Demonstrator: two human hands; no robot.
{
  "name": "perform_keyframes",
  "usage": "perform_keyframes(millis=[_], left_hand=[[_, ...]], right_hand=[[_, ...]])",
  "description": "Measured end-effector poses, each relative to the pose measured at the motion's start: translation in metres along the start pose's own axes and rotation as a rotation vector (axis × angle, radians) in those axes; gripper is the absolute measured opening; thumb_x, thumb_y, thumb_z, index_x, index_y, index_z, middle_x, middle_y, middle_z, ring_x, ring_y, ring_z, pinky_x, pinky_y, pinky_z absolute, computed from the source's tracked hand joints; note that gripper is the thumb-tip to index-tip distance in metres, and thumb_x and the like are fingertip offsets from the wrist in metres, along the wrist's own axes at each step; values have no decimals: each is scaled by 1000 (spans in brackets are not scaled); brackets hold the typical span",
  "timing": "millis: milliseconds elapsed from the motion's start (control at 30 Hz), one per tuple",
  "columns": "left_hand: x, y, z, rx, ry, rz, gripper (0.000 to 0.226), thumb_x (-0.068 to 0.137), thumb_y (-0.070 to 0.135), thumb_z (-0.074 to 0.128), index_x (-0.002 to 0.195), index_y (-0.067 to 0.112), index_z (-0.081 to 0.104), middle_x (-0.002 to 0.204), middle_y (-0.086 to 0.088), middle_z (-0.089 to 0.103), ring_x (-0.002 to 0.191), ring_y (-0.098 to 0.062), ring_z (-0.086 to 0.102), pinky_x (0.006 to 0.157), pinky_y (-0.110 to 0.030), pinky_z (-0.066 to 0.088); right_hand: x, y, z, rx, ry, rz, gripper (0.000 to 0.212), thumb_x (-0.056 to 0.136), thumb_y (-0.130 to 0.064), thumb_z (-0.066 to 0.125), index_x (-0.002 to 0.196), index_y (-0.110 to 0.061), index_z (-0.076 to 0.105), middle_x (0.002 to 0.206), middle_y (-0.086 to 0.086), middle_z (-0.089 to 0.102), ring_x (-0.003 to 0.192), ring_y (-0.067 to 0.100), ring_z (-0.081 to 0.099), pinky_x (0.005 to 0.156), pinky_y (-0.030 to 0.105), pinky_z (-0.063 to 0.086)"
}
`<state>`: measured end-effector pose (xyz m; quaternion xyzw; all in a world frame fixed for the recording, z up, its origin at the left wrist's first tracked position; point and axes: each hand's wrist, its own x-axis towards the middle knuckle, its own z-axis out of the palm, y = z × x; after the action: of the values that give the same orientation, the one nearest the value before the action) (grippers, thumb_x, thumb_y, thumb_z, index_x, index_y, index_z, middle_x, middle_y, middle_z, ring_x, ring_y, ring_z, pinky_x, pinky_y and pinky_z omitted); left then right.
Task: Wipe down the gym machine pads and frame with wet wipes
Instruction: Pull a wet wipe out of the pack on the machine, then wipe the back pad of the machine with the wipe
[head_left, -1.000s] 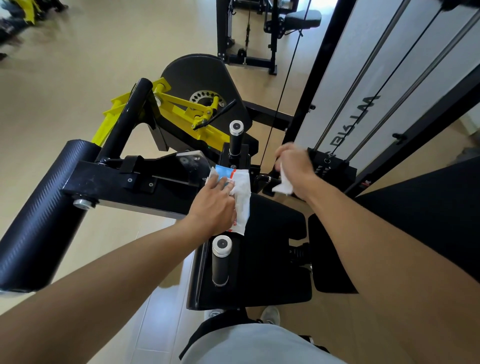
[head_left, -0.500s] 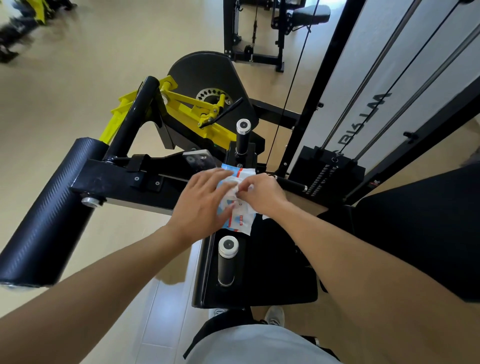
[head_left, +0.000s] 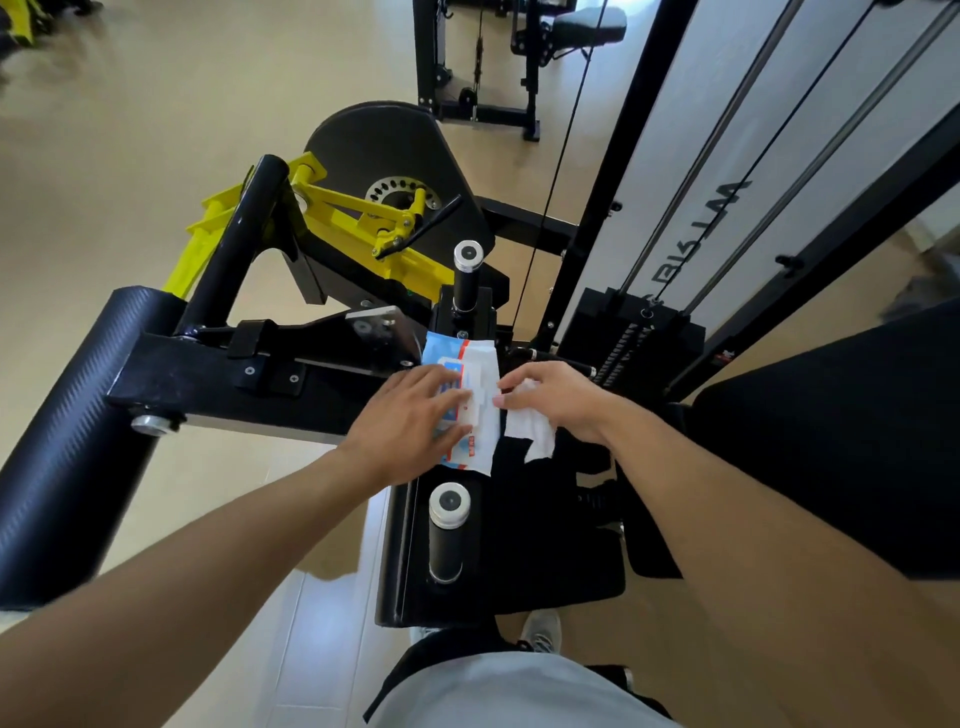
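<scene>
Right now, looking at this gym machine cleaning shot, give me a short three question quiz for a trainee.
1. True or false: the left hand rests on the pack of wipes.
2. What does the right hand hold? A) a spray bottle B) a white wipe C) a towel
3. Fill in: the pack lies on the machine between two black ____, one farther from the person and one nearer.

Key: 1 true; 2 B; 3 handles
</scene>
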<state>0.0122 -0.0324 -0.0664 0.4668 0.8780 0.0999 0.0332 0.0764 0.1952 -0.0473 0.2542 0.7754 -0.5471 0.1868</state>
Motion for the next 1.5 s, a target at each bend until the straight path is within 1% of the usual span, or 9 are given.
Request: perform_keyframes(millis=[133,300,467,567,700,867,1000,1200,1500], left_hand=[[9,4,-4,173,0,54,53,96,61,45,129,25,64,136,-1,56,127,-23,49,108,-40,37],[38,12,-24,21,10,19,40,97,54,50,111,21,69,115,0,64,109,-23,55,93,-39,45],[56,36,-44,-326,13,-52,45,95,53,57,128,22,64,122,6,63,118,-14,55,93,-28,44],[71,62,-62,-534,-202,-147,63,86,60,67,137,25,54,123,9,65,116,-11,58,94,-28,44],[89,94,-76,-701,-350,-234,33,80,49,79,96,22,71,94,9,72,91,-9,65,79,-25,50],[90,140,-75,-1189,-305,-379,24,92,10,66,70,14,56,80,-4,67,87,-23,69,82,-34,59],[85,196,-69,-1361,-198,-534,18,96,7,51,80,13,55,80,-4,66,76,-23,66,58,-28,54],[65,289,-19,-1441,-201,-721,34,97,13,45,127,1,57,118,-19,69,103,-34,70,76,-40,58],[44,380,39,-1484,-173,-782,11,96,17,65,102,11,58,109,-10,74,101,-27,73,81,-39,61]], right_hand=[[-11,19,-16,366,41,104,37,88,-11,77,123,-15,66,127,13,66,112,26,68,95,40,58],[-30,22,-21,742,67,47,48,90,12,65,132,-10,59,129,18,63,111,27,67,78,32,61],[-56,18,-23,839,119,-38,33,93,1,68,124,-9,64,118,13,72,106,27,72,80,36,61],[-76,17,-27,855,106,-78,28,98,-11,64,125,-8,64,122,14,72,113,29,70,92,41,59],[-103,23,-43,870,104,-124,32,98,-19,64,127,-4,66,124,14,72,116,29,69,100,43,56],[-134,60,-74,874,132,-114,37,92,-15,71,128,-7,67,123,10,73,113,25,71,91,38,60],[-162,107,-98,870,124,-40,6,92,-14,73,98,-14,73,89,1,73,77,12,67,79,28,57],[-201,177,-130,1098,186,-81,20,101,-17,59,119,-10,65,114,11,75,106,24,71,92,37,56],[-247,235,-171,909,53,-13,35,101,-24,63,130,-6,65,122,9,73,110,24,70,86,34,60]])
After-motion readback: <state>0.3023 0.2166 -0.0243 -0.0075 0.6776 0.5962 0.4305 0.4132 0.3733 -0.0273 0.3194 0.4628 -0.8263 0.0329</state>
